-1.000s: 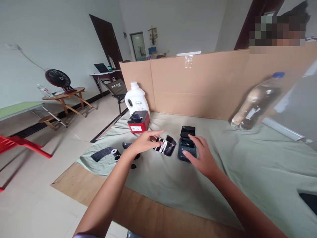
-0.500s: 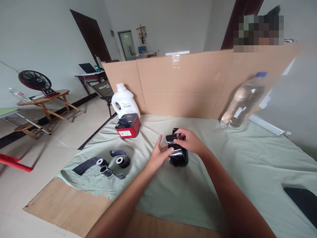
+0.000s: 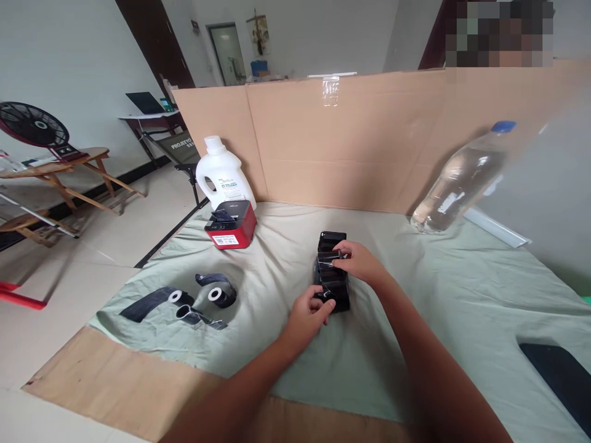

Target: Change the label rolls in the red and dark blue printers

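Note:
A dark open box-like case [image 3: 333,239] stands on the green cloth in front of me, its lid raised at the far side. Over it my right hand [image 3: 357,259] grips a roll of glossy black film [image 3: 329,257] between thumb and fingers. From that roll the film [image 3: 333,288] runs down toward me across the case. At the near left corner, my left hand [image 3: 311,315] has its thumb and fingers curled round the lower part of the film; the exact contact is partly hidden.
Loose black film rolls [image 3: 222,296] lie on the cloth at left. Behind them stand a red and black printer-like box [image 3: 231,226] and a white jug [image 3: 226,175]. A large clear bottle [image 3: 462,178] leans on the cardboard screen [image 3: 346,147]. A dark flat object [image 3: 558,375] lies at right.
My left hand has come down to the near end of the film, and its fingers have closed. My right hand with the roll is slightly lower over the case. The view has shifted.

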Demonstrator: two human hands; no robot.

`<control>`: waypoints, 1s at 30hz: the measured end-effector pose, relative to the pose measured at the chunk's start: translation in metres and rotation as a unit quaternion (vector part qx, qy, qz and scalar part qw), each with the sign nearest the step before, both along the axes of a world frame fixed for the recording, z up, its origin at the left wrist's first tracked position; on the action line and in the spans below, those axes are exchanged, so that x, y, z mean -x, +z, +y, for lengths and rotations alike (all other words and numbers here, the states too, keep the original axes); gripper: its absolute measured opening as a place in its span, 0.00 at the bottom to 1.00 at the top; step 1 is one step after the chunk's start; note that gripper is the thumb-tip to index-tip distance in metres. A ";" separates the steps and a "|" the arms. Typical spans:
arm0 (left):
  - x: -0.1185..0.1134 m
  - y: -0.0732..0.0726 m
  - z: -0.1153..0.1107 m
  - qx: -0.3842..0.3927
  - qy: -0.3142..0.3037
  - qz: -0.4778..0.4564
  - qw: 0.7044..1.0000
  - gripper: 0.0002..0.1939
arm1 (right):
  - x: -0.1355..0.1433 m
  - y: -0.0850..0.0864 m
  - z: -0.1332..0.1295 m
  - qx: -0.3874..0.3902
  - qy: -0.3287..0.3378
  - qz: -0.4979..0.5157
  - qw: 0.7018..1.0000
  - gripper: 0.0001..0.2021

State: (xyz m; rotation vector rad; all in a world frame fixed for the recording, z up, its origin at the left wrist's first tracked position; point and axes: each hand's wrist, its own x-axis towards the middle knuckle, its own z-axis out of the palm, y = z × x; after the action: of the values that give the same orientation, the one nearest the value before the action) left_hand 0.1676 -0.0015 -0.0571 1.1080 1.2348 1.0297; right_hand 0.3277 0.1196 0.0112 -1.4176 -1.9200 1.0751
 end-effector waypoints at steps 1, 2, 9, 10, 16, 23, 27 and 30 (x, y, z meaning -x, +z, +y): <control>-0.001 0.000 -0.001 0.001 -0.007 0.008 1.000 0.23 | 0.001 -0.002 0.000 -0.024 -0.012 -0.041 0.999 0.12; -0.001 -0.001 -0.001 -0.001 -0.010 0.017 1.000 0.21 | 0.001 -0.003 -0.001 -0.050 -0.020 -0.081 0.995 0.12; -0.003 -0.002 -0.002 -0.058 -0.014 0.105 0.993 0.22 | 0.002 -0.008 -0.003 -0.115 -0.014 -0.228 0.967 0.10; -0.003 -0.002 -0.002 -0.060 -0.017 0.112 0.992 0.22 | 0.003 -0.007 -0.003 -0.119 -0.012 -0.240 0.963 0.10; -0.003 -0.001 -0.001 -0.072 -0.027 0.134 0.988 0.21 | 0.009 0.001 -0.011 -0.147 0.022 -0.242 0.959 0.20; -0.003 0.003 -0.004 -0.067 -0.041 0.139 0.987 0.21 | 0.011 0.013 -0.018 -0.180 0.016 -0.308 0.934 0.20; -0.003 0.002 -0.003 -0.076 -0.041 0.147 0.985 0.20 | 0.016 0.002 -0.016 -0.158 0.021 -0.349 0.924 0.18; -0.003 -0.001 -0.002 -0.079 -0.043 0.142 0.986 0.19 | 0.019 -0.007 -0.014 -0.172 0.000 -0.346 0.922 0.17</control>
State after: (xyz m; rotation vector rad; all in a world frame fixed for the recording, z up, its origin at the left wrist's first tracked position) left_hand 0.1703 -0.0038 -0.0583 1.4582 1.3329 0.9384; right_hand 0.3091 0.1054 0.0042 -1.7173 -2.4219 0.1881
